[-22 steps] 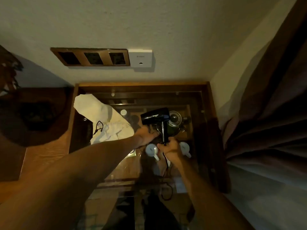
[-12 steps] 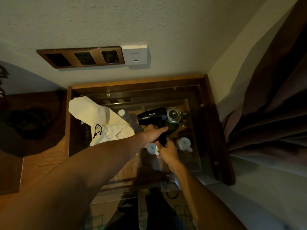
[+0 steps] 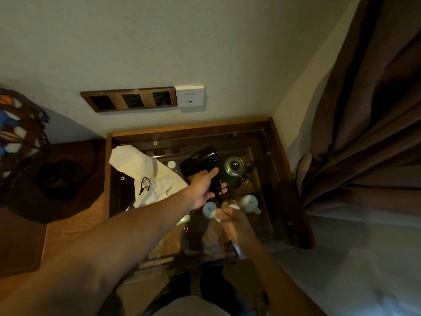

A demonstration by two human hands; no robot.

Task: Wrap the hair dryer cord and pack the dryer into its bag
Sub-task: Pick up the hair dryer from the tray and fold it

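- The left hand (image 3: pixel 205 187) is grasping the hair dryer (image 3: pixel 200 161) by its handle, keeping it steady for wrapping.
- The right hand (image 3: pixel 237 224) is blurred; I cannot tell its fingers' state.
- The bag (image 3: pixel 148 176) is lying beside, waiting.

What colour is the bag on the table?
Off-white, with a black drawstring; the bag shows in the head view, the only one.

bag (image 3: pixel 145 172) left of dryer (image 3: pixel 200 159), kettle (image 3: pixel 234 166) right

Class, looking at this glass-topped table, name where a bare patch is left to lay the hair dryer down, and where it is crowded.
Bare glass lies along the back of the glass-topped table behind the hair dryer, and along its right edge. The left is crowded by the white drawstring bag, the middle by both hands.
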